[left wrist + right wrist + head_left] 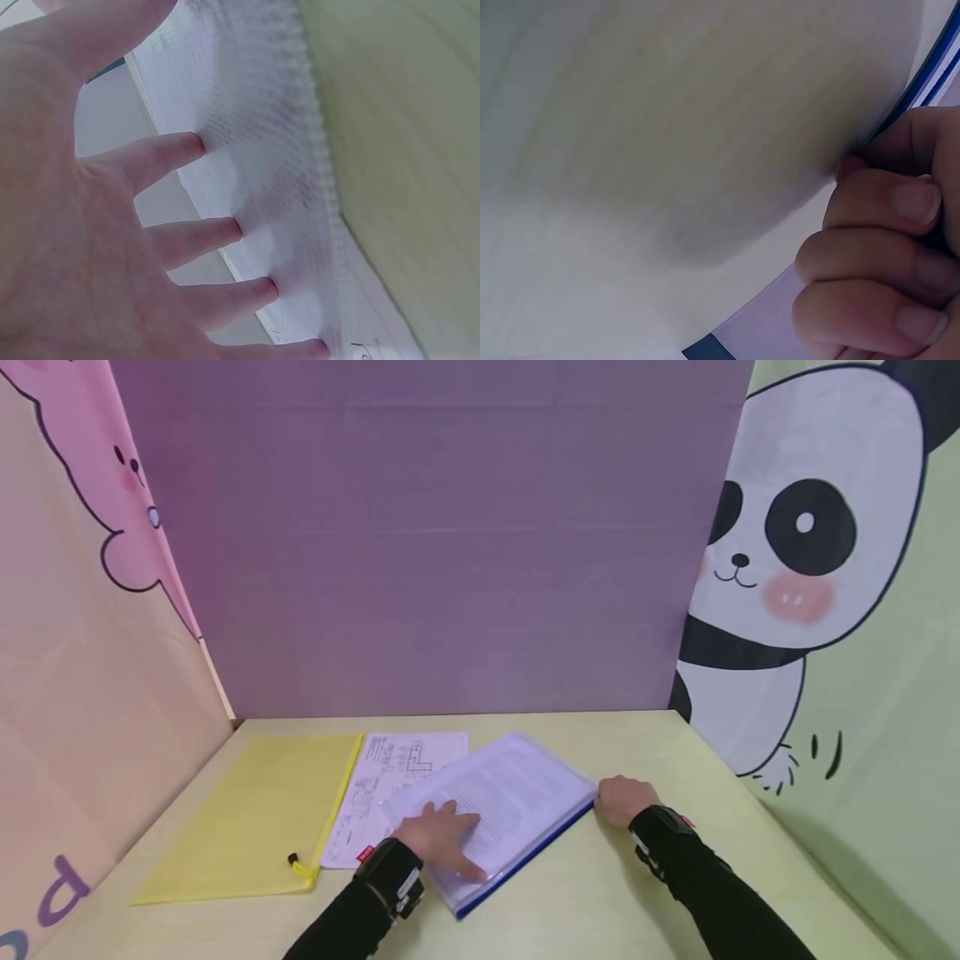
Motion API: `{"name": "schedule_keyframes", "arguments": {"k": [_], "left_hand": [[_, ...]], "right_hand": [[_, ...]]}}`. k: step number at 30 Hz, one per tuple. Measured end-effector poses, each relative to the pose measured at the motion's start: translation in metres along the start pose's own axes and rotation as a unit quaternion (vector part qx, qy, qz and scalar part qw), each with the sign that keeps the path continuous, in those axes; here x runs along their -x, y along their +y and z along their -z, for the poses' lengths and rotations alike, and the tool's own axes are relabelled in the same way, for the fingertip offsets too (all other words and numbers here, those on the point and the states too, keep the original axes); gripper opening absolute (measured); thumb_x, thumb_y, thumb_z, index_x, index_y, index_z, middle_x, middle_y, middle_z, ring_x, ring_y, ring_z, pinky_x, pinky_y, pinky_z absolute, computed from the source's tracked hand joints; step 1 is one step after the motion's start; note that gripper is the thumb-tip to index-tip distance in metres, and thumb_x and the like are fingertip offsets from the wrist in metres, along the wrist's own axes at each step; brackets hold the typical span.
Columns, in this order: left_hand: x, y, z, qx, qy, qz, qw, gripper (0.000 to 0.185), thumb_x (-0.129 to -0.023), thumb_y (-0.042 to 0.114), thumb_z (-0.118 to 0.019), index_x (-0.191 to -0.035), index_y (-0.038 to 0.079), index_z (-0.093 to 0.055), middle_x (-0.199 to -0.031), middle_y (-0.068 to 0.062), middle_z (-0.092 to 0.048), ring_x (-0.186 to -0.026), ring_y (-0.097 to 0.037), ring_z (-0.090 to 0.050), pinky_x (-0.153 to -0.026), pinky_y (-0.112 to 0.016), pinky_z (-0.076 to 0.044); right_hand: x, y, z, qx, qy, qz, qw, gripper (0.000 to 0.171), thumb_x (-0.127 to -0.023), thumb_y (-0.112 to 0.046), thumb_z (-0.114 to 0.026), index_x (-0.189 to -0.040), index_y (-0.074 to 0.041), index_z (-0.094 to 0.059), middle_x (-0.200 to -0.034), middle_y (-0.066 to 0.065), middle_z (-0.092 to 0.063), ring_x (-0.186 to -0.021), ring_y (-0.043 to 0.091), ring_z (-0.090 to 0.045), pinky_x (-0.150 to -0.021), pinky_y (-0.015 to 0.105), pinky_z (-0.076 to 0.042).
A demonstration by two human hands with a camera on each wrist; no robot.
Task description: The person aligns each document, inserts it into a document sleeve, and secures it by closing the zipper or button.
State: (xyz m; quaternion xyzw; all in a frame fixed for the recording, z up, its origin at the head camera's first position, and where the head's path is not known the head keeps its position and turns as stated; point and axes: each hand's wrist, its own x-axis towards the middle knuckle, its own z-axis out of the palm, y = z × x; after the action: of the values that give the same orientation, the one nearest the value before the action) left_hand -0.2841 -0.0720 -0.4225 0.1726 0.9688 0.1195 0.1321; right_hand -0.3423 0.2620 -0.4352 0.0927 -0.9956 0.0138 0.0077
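A clear document folder point(517, 802) with a dark blue edge lies tilted on the table, printed sheets showing through it. My left hand point(442, 839) rests on its near-left part with fingers spread; in the left wrist view the fingertips point(191, 144) touch the see-through cover. At the folder's right corner, my right hand point(626, 800) pinches the blue-edged side. The right wrist view shows its fingers point(870, 259) curled at that blue edge point(922, 79). Partly beneath the folder lies a printed sheet point(367, 810) with drawings on it.
A yellow folder point(247, 818) with a yellow strip and a black-tipped cord lies at the left of the pale wooden table point(600, 893). A purple panel point(450, 543) stands behind the table, and cartoon-printed walls flank it.
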Motion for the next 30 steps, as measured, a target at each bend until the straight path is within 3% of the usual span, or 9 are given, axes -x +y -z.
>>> {"name": "schedule_keyframes", "arguments": {"k": [30], "left_hand": [[0.001,0.001,0.0,-0.003,0.01,-0.001,0.9999,0.09,-0.072,0.065,-0.081,-0.149,0.026,-0.053,-0.157,-0.016,-0.04,-0.143,-0.052,-0.031,-0.104,-0.077,-0.032]], "right_hand": [[0.009,-0.017,0.006,0.001,-0.011,0.024,1.0,0.018,-0.095,-0.015,-0.061,-0.08,-0.005,-0.06,-0.077,0.008,-0.06,-0.068,0.024,-0.051,-0.064,0.046,-0.05]]}}
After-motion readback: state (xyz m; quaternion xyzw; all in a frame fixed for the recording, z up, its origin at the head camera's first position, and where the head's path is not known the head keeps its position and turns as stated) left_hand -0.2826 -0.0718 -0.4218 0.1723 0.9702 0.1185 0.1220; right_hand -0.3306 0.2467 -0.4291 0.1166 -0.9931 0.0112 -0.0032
